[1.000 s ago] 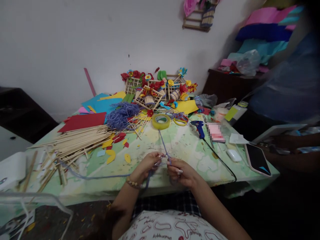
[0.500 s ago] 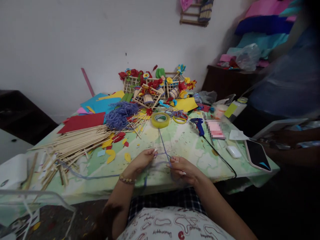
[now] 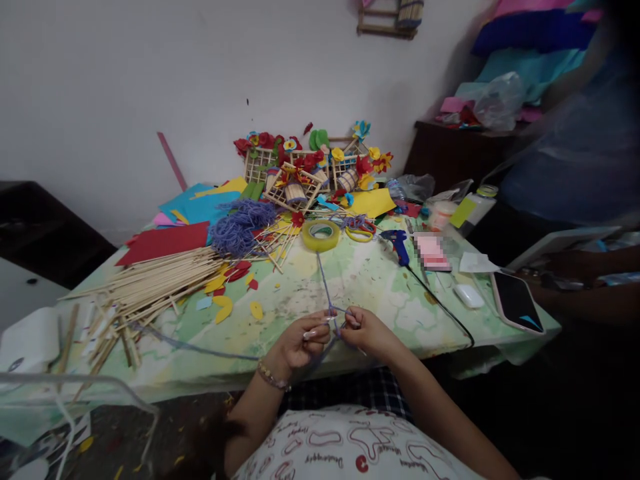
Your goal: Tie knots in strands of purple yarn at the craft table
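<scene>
My left hand [image 3: 304,342] and my right hand [image 3: 367,331] meet at the near edge of the table [image 3: 360,280], both with fingers pinched on a strand of purple yarn [image 3: 325,285]. One end of the strand runs up the table towards a yellow tape roll [image 3: 321,235]. Another length trails left across the tabletop to a heap of wooden sticks [image 3: 150,283]. A bracelet sits on my left wrist.
A tangle of purple yarn [image 3: 240,227], coloured foam sheets [image 3: 167,241], stick-and-flower crafts [image 3: 307,170], yellow-handled scissors [image 3: 361,231], a blue glue gun [image 3: 398,245] with its cord, and a dark tablet [image 3: 515,301] lie on the table. Another person's arm [image 3: 590,267] rests at the right.
My hands have drawn closer together on the yarn and shifted slightly right. The view has tilted a little downward.
</scene>
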### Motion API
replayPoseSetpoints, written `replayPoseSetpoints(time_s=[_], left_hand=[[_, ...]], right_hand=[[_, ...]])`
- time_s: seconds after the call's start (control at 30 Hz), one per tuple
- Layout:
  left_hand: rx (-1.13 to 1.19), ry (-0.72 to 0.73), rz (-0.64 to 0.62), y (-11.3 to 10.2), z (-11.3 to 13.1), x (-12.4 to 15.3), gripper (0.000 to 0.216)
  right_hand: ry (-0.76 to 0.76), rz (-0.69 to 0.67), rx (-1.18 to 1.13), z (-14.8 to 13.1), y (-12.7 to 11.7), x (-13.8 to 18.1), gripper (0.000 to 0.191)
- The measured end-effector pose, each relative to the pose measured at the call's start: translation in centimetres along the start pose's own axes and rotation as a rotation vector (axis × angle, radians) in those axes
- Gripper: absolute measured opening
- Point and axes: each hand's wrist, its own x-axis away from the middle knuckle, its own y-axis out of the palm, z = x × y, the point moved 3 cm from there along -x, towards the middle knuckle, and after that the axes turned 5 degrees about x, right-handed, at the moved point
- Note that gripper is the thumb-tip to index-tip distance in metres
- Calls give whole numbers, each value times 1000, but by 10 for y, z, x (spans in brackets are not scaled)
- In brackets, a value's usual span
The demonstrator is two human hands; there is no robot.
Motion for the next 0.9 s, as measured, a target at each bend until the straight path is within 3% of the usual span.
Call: replayPoseSetpoints(time_s=[0.2, 0.43, 0.6, 0.77, 0.9], left_hand=[[102, -69, -22, 6, -13, -10, 17], [297, 87, 9, 9, -30, 0, 18], [410, 62, -33, 11, -38, 16, 20], [305, 90, -31, 10, -27, 16, 17], [-14, 159, 113, 8, -22, 4, 10]], right_hand=[[14, 11, -15, -2, 0, 3, 28], [35, 11, -124, -3, -2, 4, 28], [22, -3, -130, 1, -1, 1, 30], [17, -44, -52, -1, 6, 1, 31], [8, -122, 7, -4, 8, 3, 32]])
